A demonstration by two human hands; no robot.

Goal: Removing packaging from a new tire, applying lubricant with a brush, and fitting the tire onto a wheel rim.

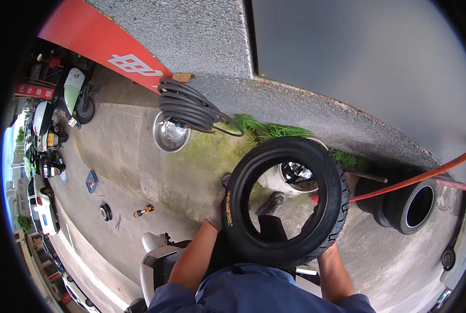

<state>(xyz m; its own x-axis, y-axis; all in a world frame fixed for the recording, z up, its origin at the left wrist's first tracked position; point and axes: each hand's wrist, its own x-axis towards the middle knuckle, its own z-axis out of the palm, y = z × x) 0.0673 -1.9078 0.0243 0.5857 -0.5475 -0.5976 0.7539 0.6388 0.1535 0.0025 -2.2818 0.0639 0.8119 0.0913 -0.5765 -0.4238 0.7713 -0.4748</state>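
Observation:
A black motorcycle tyre is held up in front of my body, its open ring facing me and its tread showing along the right side. My left hand, which looks gloved, grips the tyre's left edge beside some orange lettering. At the lower right edge, my right hand supports the tyre from its tread side. Most of the right fingers are hidden behind the rubber. Through the ring I can see one of my shoes and part of a metal basin on the ground.
A coiled black hose hangs over a second metal basin near the wall. Several tyres stand at the right, by an orange strap. A power tool, a wheel hub and a blue box lie left.

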